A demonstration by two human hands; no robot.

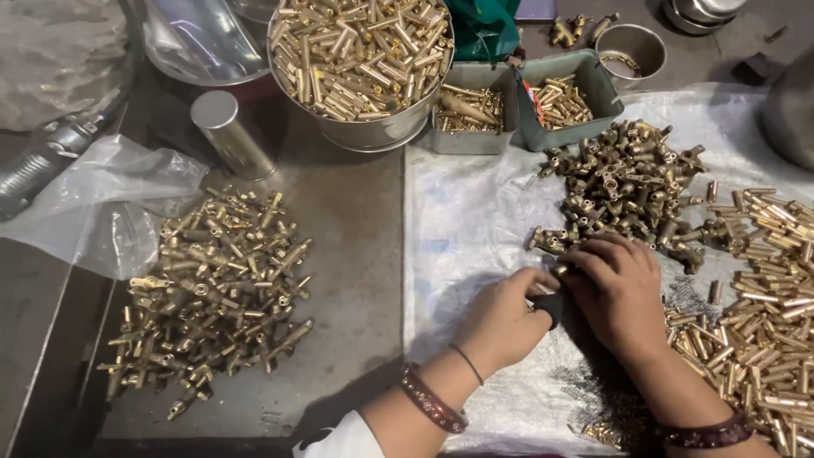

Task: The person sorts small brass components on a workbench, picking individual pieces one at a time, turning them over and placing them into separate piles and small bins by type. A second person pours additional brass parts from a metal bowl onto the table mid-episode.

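Left hand (502,321) and right hand (617,287) meet over white sheet (466,220), fingers pinched on small brass fitting (561,270) and dark part (551,307); brass fittings heap (626,180) just beyond.

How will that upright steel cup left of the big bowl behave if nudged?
The steel cup looks tall and narrow, so it would probably tip easily. Its round, smooth wall suggests it would then roll and feel slippery. It seems thin-walled, likely light.

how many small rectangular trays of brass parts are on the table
2. A grey tray sits just right of the big round tin, and a green tray stands beside it on the right. Others may lie out of view.
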